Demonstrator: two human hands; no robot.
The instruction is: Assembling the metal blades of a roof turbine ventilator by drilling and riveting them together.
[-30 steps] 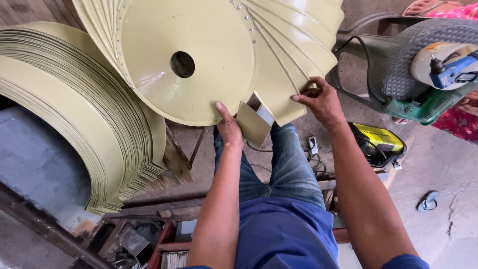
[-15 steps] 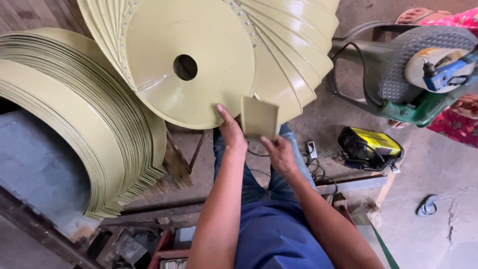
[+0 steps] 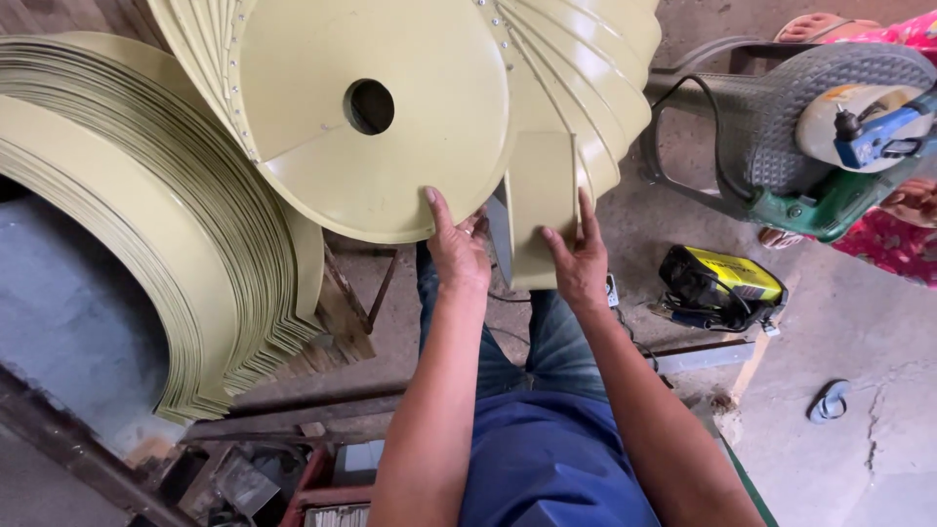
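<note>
A pale yellow metal disc (image 3: pixel 371 127) with a round centre hole stands in front of me, with curved yellow blades (image 3: pixel 595 88) fanned around its right rim. My left hand (image 3: pixel 455 250) presses on the disc's lower edge. My right hand (image 3: pixel 578 262) grips a flat rectangular yellow blade plate (image 3: pixel 543 195) held upright against the disc's lower right rim, fingers along its right edge. Both hands sit close together, just above my knees.
A large stack of yellow curved sheets (image 3: pixel 166 244) leans at the left. A green machine with a mesh guard (image 3: pixel 800 137) stands at the right, a yellow and black tool (image 3: pixel 722 283) on the floor below it. Another person's pink clothing (image 3: pixel 888 244) shows far right.
My right hand came off the fanned blades, moved down and left, then took hold of the rectangular plate. The plate has shifted right and up against the disc's rim.
</note>
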